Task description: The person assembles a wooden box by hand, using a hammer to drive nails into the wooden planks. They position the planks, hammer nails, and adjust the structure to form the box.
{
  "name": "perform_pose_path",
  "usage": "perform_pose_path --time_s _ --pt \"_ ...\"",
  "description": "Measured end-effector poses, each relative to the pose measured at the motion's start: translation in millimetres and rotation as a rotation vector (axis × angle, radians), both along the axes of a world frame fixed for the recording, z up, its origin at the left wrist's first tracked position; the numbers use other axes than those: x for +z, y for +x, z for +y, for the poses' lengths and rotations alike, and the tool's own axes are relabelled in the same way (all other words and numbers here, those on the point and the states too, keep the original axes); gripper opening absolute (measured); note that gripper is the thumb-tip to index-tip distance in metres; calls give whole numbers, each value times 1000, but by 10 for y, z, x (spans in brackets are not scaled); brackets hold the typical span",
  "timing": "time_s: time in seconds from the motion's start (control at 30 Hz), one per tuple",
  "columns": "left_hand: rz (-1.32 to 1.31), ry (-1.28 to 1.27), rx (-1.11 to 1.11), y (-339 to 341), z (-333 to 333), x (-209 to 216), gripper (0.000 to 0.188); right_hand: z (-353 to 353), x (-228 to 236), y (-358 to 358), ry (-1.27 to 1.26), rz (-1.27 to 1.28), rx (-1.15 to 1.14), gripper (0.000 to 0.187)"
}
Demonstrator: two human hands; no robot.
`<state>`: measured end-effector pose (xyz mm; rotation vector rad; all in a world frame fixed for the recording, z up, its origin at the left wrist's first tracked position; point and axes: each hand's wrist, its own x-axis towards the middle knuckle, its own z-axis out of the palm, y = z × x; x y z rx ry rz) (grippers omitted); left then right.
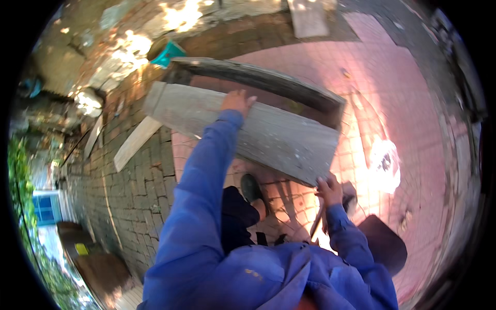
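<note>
A weathered grey wooden box (279, 134), long and open in the middle, is tilted in front of me. One wide board forms its near side, and a darker board (268, 77) forms the far side. My left hand (237, 102) grips the upper edge of the wide board, thumb out to the right. At the box's near right corner, my right hand (329, 190) has its fingers closed on the board's end. A thin brown stick-like piece (318, 223) hangs just below that hand; whether it is held I cannot tell.
A loose plank (137, 142) lies on bricks to the left. Behind the box stands a teal bucket (168, 53). A white plastic bag (385, 165) sits on pink paving at right, and a dark seat (382, 244) is beside my right arm. Another board (308, 19) lies at the back.
</note>
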<state>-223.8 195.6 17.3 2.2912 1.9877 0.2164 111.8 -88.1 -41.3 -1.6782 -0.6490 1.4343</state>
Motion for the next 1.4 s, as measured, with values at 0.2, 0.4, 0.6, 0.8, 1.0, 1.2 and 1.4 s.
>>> perform_pose_path --time_s 0.2,0.4,0.6,0.8,1.0,1.2,1.4 --pt "228 -74 23 -262 340 -56 79 -87 307 -196 -365 260 -109 44" --pt "295 -320 -66 -418 529 -48 86 -52 256 -170 -242 14 11 37" --pt "258 -333 13 -361 507 -71 81 193 433 -68 -21 -77 36 32" --pt "207 -353 24 -363 523 -81 76 532 618 -33 -215 -90 233 45" --pt "257 -339 49 -288 538 24 77 132 387 -141 -354 126 -33 47" --pt "250 -343 62 -288 590 -89 79 -118 363 -262 -462 971 -69 85" --pt "308 -436 47 -207 654 20 84 -1 617 -407 -193 861 -250 51"
